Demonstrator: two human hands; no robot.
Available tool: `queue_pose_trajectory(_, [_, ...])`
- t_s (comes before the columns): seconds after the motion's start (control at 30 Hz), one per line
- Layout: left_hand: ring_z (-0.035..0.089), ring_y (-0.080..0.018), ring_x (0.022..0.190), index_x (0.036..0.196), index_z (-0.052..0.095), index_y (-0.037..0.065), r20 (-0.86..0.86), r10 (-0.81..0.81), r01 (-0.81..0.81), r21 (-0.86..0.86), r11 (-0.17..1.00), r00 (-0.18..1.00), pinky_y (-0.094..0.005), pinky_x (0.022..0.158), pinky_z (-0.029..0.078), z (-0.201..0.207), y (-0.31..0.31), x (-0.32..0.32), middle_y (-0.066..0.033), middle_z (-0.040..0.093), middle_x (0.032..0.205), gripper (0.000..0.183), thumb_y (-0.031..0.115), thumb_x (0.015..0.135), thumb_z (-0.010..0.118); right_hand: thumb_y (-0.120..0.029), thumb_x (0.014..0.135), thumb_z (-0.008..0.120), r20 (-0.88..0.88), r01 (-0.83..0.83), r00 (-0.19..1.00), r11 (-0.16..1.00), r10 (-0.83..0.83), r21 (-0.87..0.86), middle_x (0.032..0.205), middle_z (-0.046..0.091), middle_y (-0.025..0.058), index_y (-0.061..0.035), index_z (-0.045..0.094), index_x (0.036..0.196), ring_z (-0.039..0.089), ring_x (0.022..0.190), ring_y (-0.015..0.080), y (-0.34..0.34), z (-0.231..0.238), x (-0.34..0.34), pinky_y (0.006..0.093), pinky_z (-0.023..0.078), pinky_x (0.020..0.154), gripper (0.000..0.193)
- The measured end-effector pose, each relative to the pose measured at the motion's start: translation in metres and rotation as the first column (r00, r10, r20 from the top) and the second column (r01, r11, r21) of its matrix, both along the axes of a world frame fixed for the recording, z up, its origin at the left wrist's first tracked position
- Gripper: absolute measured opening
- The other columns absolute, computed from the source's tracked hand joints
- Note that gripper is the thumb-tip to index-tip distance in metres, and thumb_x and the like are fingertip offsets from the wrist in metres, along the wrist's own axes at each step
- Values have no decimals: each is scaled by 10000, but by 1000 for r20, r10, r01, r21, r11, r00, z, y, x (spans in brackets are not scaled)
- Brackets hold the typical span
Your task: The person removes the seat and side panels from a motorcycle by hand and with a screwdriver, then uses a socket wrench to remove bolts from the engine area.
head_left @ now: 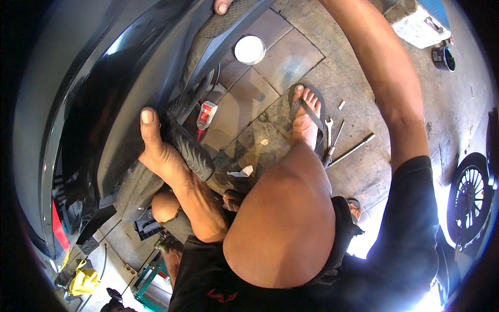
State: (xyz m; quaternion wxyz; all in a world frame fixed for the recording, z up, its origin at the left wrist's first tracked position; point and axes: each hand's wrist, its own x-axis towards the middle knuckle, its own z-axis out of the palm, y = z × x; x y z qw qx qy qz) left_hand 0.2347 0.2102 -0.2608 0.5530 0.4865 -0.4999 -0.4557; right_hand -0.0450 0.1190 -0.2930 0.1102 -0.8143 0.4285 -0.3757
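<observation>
A large black and dark grey plastic panel (130,99), like a scooter's bodywork, fills the left side. My left hand (158,148) grips its lower edge near a ribbed black rubber part (193,156). The thumb lies stretched along the panel; the other fingers are hidden behind it. My right arm (390,78) reaches up past the top edge. Only a thumb tip, seemingly of my right hand (222,6), shows on a textured part of the panel at the top. The rest of that hand is out of view.
On the stained tile floor lie a red-and-white bottle (206,115), a round white lid or tub (250,50), a wrench (329,131) and a long metal bar tool (353,149). My sandalled foot (306,112) stands among them. A spoked wheel (469,195) is at far right.
</observation>
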Motion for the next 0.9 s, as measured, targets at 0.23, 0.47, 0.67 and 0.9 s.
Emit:
queue_pose_trajectory(0.23, [584,-253,1057,1213,546,-92,101,64,-55,-90,994,993,-387,970,455,-10,1,7,-171,583,1192,594,369,861,672,-348,598,890,131,-90,985,977,116,-191,978,555,166,17,569,1003,569,945,315,-6,-10,-4,396,455,819,633])
queue_pose_trajectory(0.47, [518,-304,1183,1294,518,-9,-95,32,-38,-63,997,995,-453,1072,364,-23,1,12,-172,543,1299,573,408,908,590,-346,602,886,110,71,993,984,-53,-166,970,564,159,9,567,1003,579,956,311,9,-13,-1,395,461,827,623])
queue_pose_trajectory(0.67, [513,-300,1181,1307,511,12,-167,77,-86,-48,995,983,-455,1065,363,-16,5,7,-162,551,1283,619,476,902,567,-327,597,896,189,49,982,938,18,-342,992,586,151,2,573,1024,582,960,311,3,-7,5,396,461,849,628])
queue_pose_trajectory(0.9, [526,-299,1158,1290,508,-8,39,77,-67,-207,976,996,-445,1043,388,-33,-5,37,-148,555,1263,648,509,904,563,-181,659,889,360,-107,926,993,115,-42,994,618,62,-2,606,1049,569,987,149,5,0,-2,310,469,856,514])
